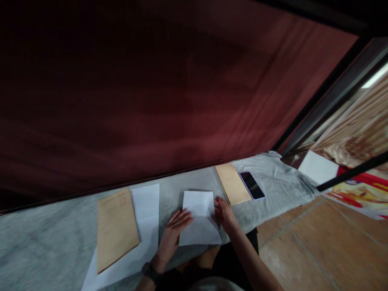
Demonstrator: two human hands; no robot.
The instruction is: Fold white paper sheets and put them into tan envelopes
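A white sheet is seen lying flat on the grey cloth that covers the surface, close to the near edge and directly in front of the person. Its long axis runs away from the body, tilted slightly to the left at the far end.

The sheet is flanked by both hands. The left hand is laid at the sheet's left edge, palm down, its fingers stretched out flat and a little spread, the tips resting on the paper and pointing up and to the right. The right hand is set against the right edge, nearer the far corner, with its fingers bent downward; whether the edge is pinched or only touched cannot be told. Neither hand is clearly nearer, as the sheet is touched by both, and it lies between them, to the right of the left fingers and to the left of the right ones. A dark wristwatch is worn on the left wrist.

To the left, well apart from the hands, a brown envelope is laid over a larger white paper. To the right, just beyond the right hand, a second brown envelope is found with a phone just beside it, screen dark. A red curtain hangs behind, and a tiled floor is seen on the right.
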